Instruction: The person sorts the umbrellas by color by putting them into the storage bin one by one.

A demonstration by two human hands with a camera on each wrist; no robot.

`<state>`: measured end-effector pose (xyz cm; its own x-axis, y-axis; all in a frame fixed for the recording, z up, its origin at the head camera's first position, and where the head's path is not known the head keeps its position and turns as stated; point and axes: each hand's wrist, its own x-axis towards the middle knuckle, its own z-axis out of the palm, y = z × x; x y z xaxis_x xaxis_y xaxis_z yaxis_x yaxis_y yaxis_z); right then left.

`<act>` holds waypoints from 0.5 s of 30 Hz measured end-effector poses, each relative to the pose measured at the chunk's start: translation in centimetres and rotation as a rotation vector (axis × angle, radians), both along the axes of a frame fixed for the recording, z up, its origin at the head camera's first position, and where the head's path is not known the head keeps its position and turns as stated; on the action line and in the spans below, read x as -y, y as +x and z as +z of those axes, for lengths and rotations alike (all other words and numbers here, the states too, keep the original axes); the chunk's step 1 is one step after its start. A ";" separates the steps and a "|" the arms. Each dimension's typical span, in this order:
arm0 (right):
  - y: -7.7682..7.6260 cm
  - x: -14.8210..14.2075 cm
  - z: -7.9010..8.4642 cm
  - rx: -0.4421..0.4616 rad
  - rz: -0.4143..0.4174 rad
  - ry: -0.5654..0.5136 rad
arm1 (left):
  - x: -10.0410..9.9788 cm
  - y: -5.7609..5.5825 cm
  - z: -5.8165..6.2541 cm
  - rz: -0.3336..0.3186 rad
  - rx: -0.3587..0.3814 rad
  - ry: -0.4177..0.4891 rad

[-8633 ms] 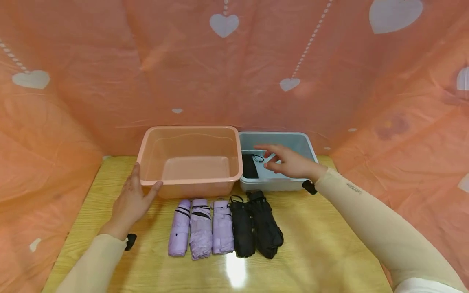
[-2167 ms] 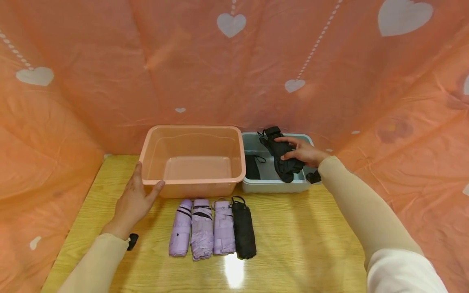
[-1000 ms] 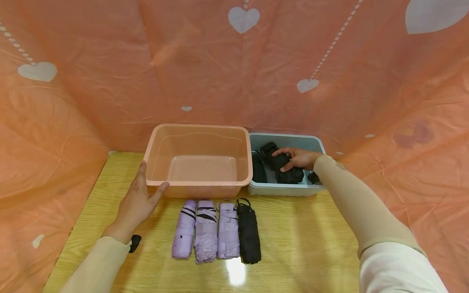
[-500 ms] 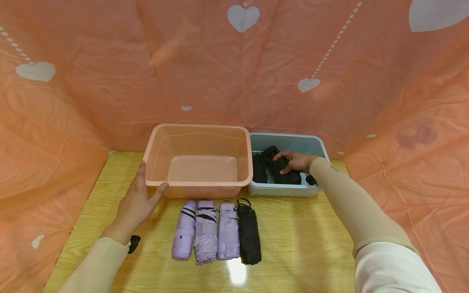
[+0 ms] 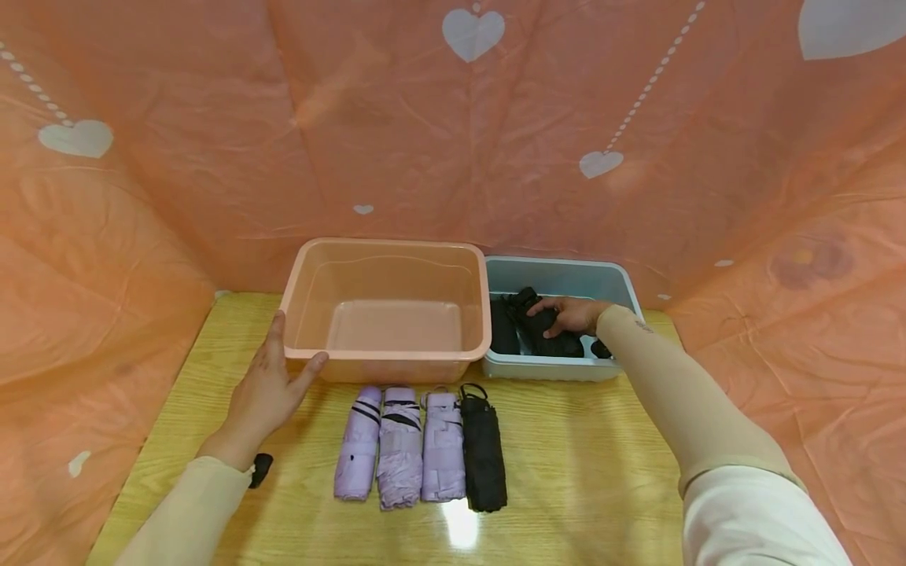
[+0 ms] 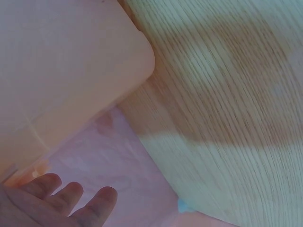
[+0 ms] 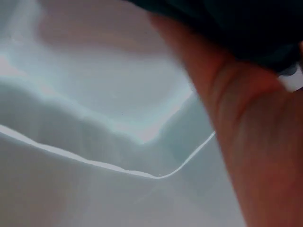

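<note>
Leans the right forearm (image 5: 686,393) over the right edge of the surface (image 5: 587,472) to the blue bin (image 5: 552,370) by the far right corner. Holds a black umbrella (image 5: 559,345) low inside with the right grip (image 5: 576,316). Spreads the left grip (image 5: 265,385) wide at the peach bin (image 5: 389,369), along the far edge. Shows a small dark mark (image 5: 643,326) on that right forearm, perhaps writing, too small to read.

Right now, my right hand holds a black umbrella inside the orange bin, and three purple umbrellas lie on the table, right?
No, not orange: in the head view, your right hand holds the black umbrella inside the pale blue bin. Three purple umbrellas do lie on the table.
</note>
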<state>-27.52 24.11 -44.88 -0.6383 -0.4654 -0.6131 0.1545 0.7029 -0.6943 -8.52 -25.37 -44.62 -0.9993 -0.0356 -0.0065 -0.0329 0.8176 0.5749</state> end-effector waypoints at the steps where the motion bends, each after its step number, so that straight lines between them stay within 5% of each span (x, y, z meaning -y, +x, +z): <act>1: 0.0 0.1 0.0 -0.003 0.006 0.014 | 0.0 0.0 0.0 -0.001 0.001 -0.003; 15: 0.0 0.3 -0.1 0.079 0.002 0.060 | 0.0 0.1 0.1 -0.009 -0.002 -0.008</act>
